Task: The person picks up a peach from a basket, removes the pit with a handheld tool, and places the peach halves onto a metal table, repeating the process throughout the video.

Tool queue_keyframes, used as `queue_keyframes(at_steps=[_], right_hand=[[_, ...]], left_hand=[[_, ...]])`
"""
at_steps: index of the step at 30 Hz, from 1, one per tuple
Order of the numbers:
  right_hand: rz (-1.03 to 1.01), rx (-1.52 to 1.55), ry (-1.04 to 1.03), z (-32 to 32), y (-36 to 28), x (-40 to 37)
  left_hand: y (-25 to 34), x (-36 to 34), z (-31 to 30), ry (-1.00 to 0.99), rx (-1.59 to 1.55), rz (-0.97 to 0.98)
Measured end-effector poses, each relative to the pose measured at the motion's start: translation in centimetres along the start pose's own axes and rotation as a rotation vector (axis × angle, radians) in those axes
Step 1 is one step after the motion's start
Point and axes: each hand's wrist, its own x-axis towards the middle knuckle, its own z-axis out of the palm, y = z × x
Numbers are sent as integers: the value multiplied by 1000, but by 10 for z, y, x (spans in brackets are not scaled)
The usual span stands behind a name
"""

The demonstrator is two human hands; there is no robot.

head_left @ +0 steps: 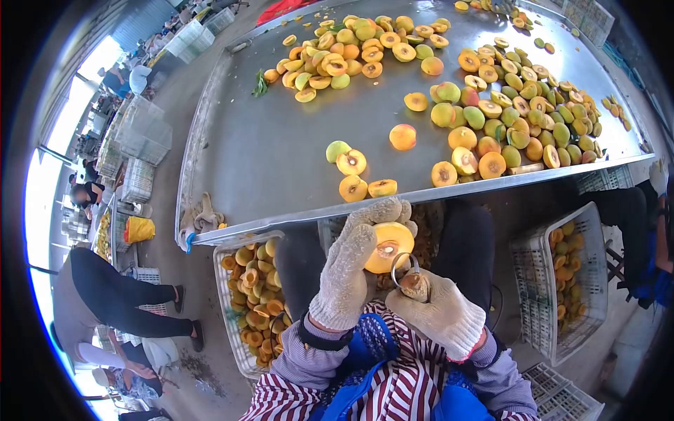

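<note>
My left hand [344, 270], in a pale knit work glove, holds up a halved yellow peach [397, 238], its cut face and stone cavity showing. My right hand [446, 309], gloved too, grips a pitting knife [416, 286] with a curved metal loop. The loop lies at the lower right edge of the peach half. Just beyond my hands, on the metal table [246, 147], sit a few peach halves [352, 188] and one peach [403, 137] by itself.
A large peach pile [519, 112] covers the table's right side, another heap [344, 52] its far side. Crates of peach halves stand left [228, 281] and right [593, 281] of my legs. Gloves [207, 216] lie at the near left corner. A person [119, 281] bends over at left.
</note>
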Motion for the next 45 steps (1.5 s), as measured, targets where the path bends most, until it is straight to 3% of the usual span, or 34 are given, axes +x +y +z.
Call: queue_keyframes(at_steps=[14, 16, 22, 24, 28, 29, 31, 34, 38, 40, 43, 45], right_hand=[[-274, -13, 129, 12, 14, 5], [-284, -17, 143, 14, 14, 4], [-135, 280, -64, 9, 17, 0], [106, 481, -362, -3, 10, -4], [86, 519, -330, -4, 9, -6], [122, 568, -435, -11, 11, -6], [159, 616, -540, -15, 12, -6], [161, 611, -513, -17, 11, -7], [199, 660, -531, -19, 15, -8], [200, 653, -514, -19, 14, -7], [169, 568, -481, -9, 17, -7], [-22, 311, -58, 8, 8, -9]], left_hand=[[-10, -11, 9, -74, 18, 243], [-16, -14, 14, -50, 91, 382], [-16, -16, 19, -110, 148, 446], [-9, -19, 19, -130, 160, 417], [-9, -21, 16, -105, 322, 392], [-12, -19, 13, -106, 322, 389], [-16, -13, 4, -200, 506, 602], [-14, -6, -2, -252, 654, 685], [-6, 1, -3, -374, 512, 571], [14, -10, 12, -308, 51, -29], [22, -9, 7, -331, 157, 1], [17, -9, 8, -300, 120, 25]])
